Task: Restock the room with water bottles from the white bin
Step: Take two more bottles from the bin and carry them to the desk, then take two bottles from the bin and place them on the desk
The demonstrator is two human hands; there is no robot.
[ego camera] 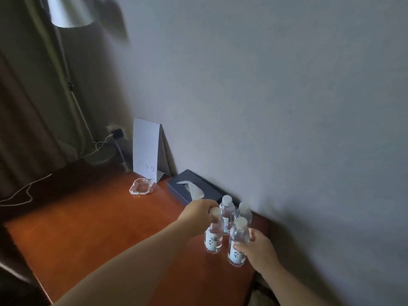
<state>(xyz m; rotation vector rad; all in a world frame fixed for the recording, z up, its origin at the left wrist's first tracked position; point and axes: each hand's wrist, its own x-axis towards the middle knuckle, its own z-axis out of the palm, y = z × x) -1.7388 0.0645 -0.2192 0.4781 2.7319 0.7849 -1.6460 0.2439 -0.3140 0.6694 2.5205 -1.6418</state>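
Several clear water bottles with white caps stand close together on the reddish-brown wooden table (99, 235), near the wall. My left hand (198, 215) grips the neck of the front-left bottle (213, 237). My right hand (257, 246) holds the front-right bottle (238, 244) around its middle. Behind them stand two more bottles, one (227, 212) on the left and one (244, 212) nearer the wall. The white bin is not in view.
A dark tissue box (194, 188) lies against the wall behind the bottles. A white tent card (146, 151) and a glass ashtray (141, 186) sit further back. A floor lamp (70, 69), a wall socket with cables (114, 133) and curtains fill the left corner.
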